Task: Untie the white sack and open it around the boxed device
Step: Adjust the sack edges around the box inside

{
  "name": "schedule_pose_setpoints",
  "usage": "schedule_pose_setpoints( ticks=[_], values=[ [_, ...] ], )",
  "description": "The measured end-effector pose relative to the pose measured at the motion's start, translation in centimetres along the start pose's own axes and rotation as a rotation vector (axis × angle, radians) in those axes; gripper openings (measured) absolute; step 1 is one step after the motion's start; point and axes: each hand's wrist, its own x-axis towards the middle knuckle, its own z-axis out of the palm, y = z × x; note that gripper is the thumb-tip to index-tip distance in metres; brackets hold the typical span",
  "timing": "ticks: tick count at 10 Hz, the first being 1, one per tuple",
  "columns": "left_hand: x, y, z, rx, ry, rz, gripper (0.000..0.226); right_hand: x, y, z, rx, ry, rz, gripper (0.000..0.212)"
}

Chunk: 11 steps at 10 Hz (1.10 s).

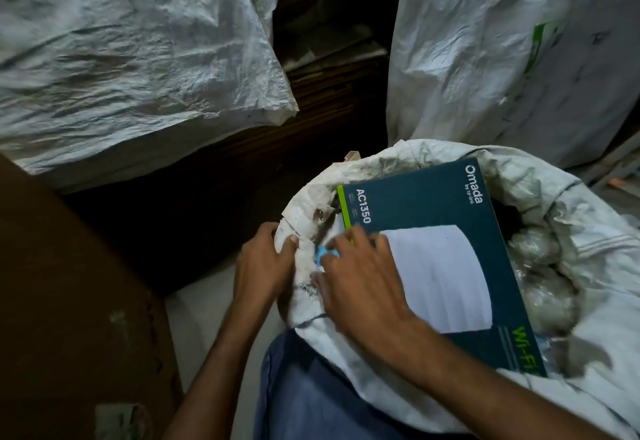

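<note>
Left hand [265, 263] pinches the white sack's rim [304, 218]; right hand [360, 277] (grip unclear) should peel it evenly off the Omada box [426, 207].

The room is dim. A big crumpled white bag [131, 51] lies up and to the left of where the hands grip. Another big white bag [502, 51], with a green mark on it, stands up and to the right. Between them is a dark gap [332, 58] with flat brown boards stacked in it. A brown cardboard sheet [69, 301] sits to the left. The floor [204, 318] just below looks pale.
</note>
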Motion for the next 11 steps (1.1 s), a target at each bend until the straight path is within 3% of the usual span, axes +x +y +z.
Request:
schedule_pose_setpoints(
  ticks=[1, 2, 3, 4, 5, 6, 7, 8, 9, 10, 11],
  values=[
    [1.0, -0.7, 0.1, -0.262, -0.032, -0.130, 0.031, -3.8, -0.7, 0.8, 0.133, -0.166, 0.078, 0.037],
    [0.3, -1.8, 1.0, -0.616, -0.070, -0.322, 0.029, -6.6, -0.3, 2.1, 0.198, -0.228, 0.107, 0.049],
    [-2.0, -1.8, 1.4, -0.614, -0.007, -0.293, 0.036, -7.5, -1.1, 2.0, 0.112, -0.149, 0.024, 0.037],
    [-6.3, -2.1, 2.1, -0.367, -0.068, -0.243, 0.083, -9.5, -2.7, 2.3, -0.032, -0.059, -0.039, 0.041],
    [-9.5, -2.6, 2.7, -0.381, -0.190, -0.305, 0.107, -11.4, -2.1, 2.3, 0.030, 0.028, -0.003, 0.047],
    [-11.7, -2.6, 3.6, -0.581, -0.284, -0.316, 0.100, -14.8, 1.0, 1.5, 0.091, -0.028, 0.193, 0.071],
    [-13.1, 0.3, 2.2, -0.687, -0.350, -0.287, 0.101, -16.7, 2.9, 1.4, 0.111, -0.105, 0.220, 0.074],
    [-13.5, 3.3, 2.4, -0.752, -0.483, -0.284, 0.107, -17.5, 4.3, 1.8, 0.064, -0.045, 0.137, 0.067],
    [-11.9, 3.1, 4.6, -0.670, -0.508, -0.332, 0.144, -17.0, 3.3, 1.6, -0.022, 0.036, 0.050, 0.047],
    [-11.8, 3.0, 5.4, -0.733, -0.571, -0.432, 0.127, -17.5, 1.2, 3.5, -0.133, 0.170, -0.068, 0.031],
    [-12.9, 3.8, 4.5, -0.932, -0.433, -0.531, 0.063, -17.8, 0.3, 4.9, -0.112, 0.271, -0.076, 0.033]
  ],
)
